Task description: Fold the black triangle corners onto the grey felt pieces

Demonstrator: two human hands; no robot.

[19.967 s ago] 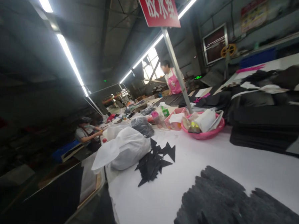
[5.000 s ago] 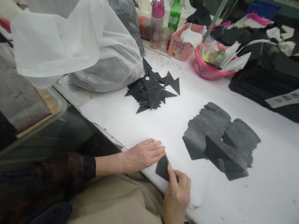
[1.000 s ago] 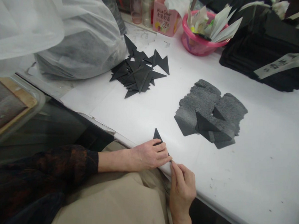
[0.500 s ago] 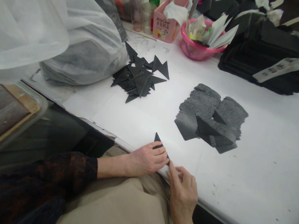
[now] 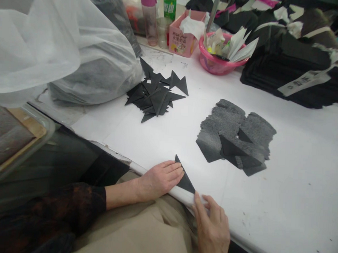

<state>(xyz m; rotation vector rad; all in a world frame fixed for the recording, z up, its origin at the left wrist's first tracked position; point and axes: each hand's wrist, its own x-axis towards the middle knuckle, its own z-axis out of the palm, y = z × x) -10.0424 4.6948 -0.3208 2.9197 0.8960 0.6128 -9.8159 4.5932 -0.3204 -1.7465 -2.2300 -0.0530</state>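
Observation:
A black triangular piece [image 5: 186, 182] lies at the table's near edge, under and between my hands. My left hand [image 5: 162, 179] rests on its left part with the fingers laid flat and side by side; the thumb is hidden. At the lower right corner of the piece, my right hand [image 5: 213, 225] has its fingertips closed on the tip, with the other fingers bent. A loose pile of black triangular pieces [image 5: 159, 97] lies beyond my left hand. To the right is a fanned spread of dark grey pieces [image 5: 228, 124], with a few smooth black pieces [image 5: 233, 147] on top.
Translucent plastic bags [image 5: 104, 62] bulge at the left. Along the back stand a pink bottle [image 5: 148, 21], a green bottle [image 5: 169, 5], a pink box [image 5: 180, 40] and a pink basin [image 5: 217, 66] with papers. A tagged black stack [image 5: 285, 64] is at the back right of the white table [image 5: 291, 178].
My right hand has moved slightly right and down, and my left hand slightly left, so more of the black triangular piece shows between them. The camera view has shifted a little.

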